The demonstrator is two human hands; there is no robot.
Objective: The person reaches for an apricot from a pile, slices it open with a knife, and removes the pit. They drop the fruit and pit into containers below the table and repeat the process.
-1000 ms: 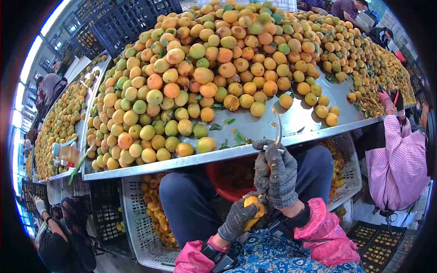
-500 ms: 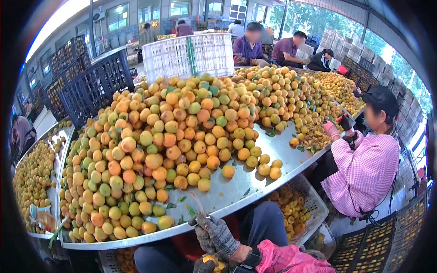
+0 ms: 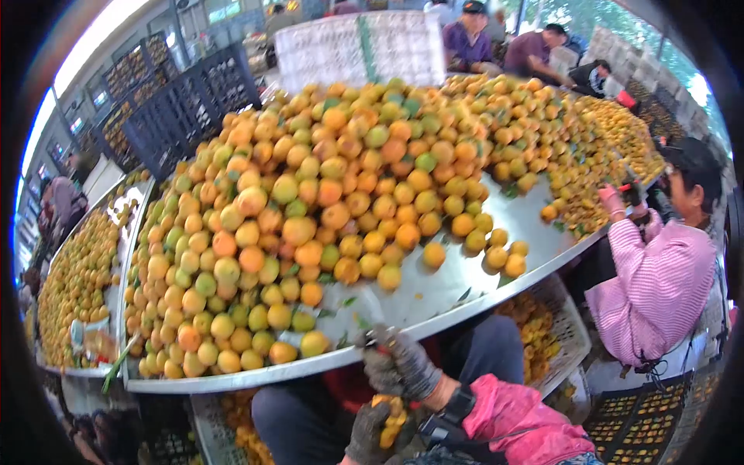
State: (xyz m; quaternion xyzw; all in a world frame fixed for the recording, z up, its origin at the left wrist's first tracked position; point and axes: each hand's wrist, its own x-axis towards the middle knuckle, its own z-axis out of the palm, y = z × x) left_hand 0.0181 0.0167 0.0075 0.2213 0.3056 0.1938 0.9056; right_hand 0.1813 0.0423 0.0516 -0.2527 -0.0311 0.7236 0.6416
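Note:
At the lower middle, below the metal table's edge, my right hand (image 3: 403, 366) wears a grey glove. Its fingers are closed round a small tool, whose dark end shows at the fingertips. Just below it, my left hand (image 3: 368, 434) in a dark, stained glove holds orange fruit pieces (image 3: 393, 421) between its fingers. A large heap of orange and green-yellow fruit (image 3: 325, 194) lies on the metal table (image 3: 411, 314) in front of my hands.
A co-worker in pink (image 3: 659, 271) sits at the right, both hands over the table. Crates of cut fruit (image 3: 542, 341) stand below the table edge. A white crate (image 3: 325, 53) and a dark crate (image 3: 190, 108) rise behind the heap. Other people sit farther back.
The view has shifted, so the heap and table sit higher and farther right. My left hand and the fruit pieces show more fully below my right hand.

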